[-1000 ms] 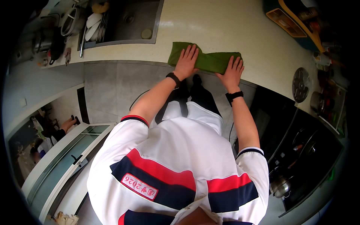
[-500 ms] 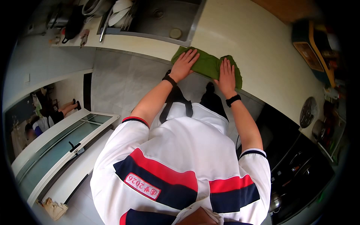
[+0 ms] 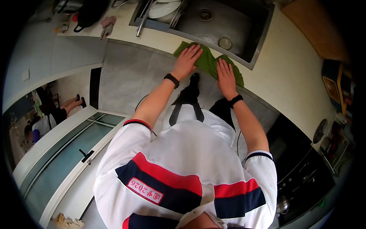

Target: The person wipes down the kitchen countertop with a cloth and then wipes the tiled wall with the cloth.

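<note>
Pressing step, prob.: L hand (image 3: 186, 62) & R hand (image 3: 226, 79) flat, unclenched, on green cloth (image 3: 207, 61) at 12 o'clock, counter (image 3: 286, 82) edge, nr sink (image 3: 249, 64); next move needs even pressure w/o bunching.

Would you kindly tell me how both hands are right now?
Left hand: open, flat on the green cloth.
Right hand: open, on the same cloth.

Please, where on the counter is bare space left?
Bare counter lies right of the sink, toward the brown board and yellow-edged box. Crowded: left of the sink, by the pink cloth, and the sink's left end, with white dishes. Green cloth covers some front edge.
</note>
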A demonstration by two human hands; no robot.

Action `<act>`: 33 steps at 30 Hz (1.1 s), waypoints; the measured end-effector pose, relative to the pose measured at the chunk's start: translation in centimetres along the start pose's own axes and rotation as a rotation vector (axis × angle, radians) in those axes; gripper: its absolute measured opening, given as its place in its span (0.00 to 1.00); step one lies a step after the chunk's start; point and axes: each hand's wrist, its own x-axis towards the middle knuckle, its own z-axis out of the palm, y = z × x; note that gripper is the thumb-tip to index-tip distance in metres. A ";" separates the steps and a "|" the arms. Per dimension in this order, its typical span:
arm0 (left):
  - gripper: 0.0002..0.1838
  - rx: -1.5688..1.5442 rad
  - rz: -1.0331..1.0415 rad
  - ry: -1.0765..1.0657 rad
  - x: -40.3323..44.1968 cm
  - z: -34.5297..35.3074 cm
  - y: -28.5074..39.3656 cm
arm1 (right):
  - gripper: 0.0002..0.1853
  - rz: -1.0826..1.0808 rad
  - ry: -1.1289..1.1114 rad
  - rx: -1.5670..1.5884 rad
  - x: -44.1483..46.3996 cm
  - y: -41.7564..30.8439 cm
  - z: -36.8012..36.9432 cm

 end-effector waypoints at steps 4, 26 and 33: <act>0.51 0.019 -0.088 0.042 -2.1 -1.4 -6.9 | 0.40 -0.061 0.004 0.186 5.7 -4.5 0.1; 0.38 -0.061 0.040 0.052 -0.1 0.8 3.8 | 0.34 0.187 0.167 0.195 -4.7 1.3 -0.7; 0.20 -0.328 0.308 0.085 2.2 2.3 12.5 | 0.26 0.320 0.273 0.131 -13.8 7.5 -2.3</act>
